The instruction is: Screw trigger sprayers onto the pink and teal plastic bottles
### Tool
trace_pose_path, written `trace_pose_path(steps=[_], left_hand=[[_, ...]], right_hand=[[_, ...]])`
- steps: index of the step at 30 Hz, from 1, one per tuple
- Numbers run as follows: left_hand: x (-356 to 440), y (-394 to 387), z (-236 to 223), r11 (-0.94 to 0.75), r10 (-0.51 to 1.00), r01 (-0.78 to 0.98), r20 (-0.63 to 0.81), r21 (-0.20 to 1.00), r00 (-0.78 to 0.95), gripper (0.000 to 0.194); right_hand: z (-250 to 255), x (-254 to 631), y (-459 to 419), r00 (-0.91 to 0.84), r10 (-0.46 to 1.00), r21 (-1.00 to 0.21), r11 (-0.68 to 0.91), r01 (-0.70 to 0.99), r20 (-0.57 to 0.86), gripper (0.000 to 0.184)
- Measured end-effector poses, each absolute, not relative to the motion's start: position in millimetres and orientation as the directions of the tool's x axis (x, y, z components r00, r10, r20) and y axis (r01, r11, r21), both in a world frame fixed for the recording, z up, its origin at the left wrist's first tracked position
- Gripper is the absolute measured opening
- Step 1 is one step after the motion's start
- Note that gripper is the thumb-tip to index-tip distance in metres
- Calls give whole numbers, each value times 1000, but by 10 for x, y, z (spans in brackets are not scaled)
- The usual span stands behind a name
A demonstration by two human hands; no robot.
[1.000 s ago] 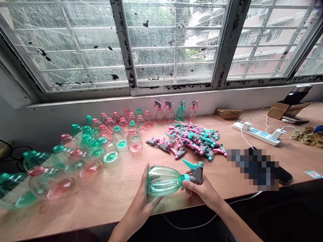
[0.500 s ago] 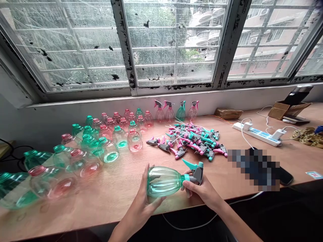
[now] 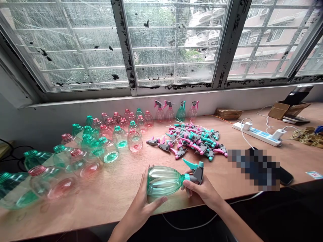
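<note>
A clear green spray bottle point(image 3: 164, 180) lies on its side in the air over the table's front edge, its neck pointing right. My left hand point(image 3: 146, 196) cups its base, thumb below and fingers behind, partly hidden by the bottle. At the neck, my right hand point(image 3: 199, 190) grips the turquoise collar of the grey trigger sprayer head point(image 3: 197, 173) between thumb and fingers. The turquoise trigger points up and to the left. The head sits against the bottle's neck; how tightly it is screwed on I cannot tell.
Several open green and red bottles point(image 3: 108, 151) stand at the left. Behind my hands lies a heap of sprayer heads point(image 3: 194, 139). Bottles with heads point(image 3: 169, 112) line the wall. A power strip point(image 3: 257, 133) and a black phone point(image 3: 286, 176) are at the right.
My hands and the bottle have hardly moved. The bottle seems to have turned slightly in my left hand, as its reflections differ.
</note>
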State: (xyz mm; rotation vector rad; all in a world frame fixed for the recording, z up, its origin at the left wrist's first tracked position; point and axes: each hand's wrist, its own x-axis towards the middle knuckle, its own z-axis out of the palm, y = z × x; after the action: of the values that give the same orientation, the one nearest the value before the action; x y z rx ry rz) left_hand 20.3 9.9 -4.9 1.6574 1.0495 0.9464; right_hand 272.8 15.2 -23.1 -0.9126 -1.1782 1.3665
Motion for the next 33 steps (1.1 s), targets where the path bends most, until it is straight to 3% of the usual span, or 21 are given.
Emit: trace_pose_path(steps=[10,15,24,28,33], left_hand=[[193,96,-85,-186,933,211,105,960,343,105],[217,80,-16,-194,934,219,112,956,340,96],[211,106,-81,-208,932,197,133,958,336,99],[208,95,-32,-153,937,218,71,964,343,106],[211,95,-11,-150,933,203,71,968,353,100]], right_hand=[[-238,2724,144,-128,989,-977,44,-211,72,44],[-222,2725,148,-130,988,-974,54,-218,83,43],[-227,2724,150,-126,990,-973,36,-229,67,45],[-224,2724,148,-126,989,-975,46,-218,74,44],[-230,2722,148,-125,990,-974,38,-224,68,44]])
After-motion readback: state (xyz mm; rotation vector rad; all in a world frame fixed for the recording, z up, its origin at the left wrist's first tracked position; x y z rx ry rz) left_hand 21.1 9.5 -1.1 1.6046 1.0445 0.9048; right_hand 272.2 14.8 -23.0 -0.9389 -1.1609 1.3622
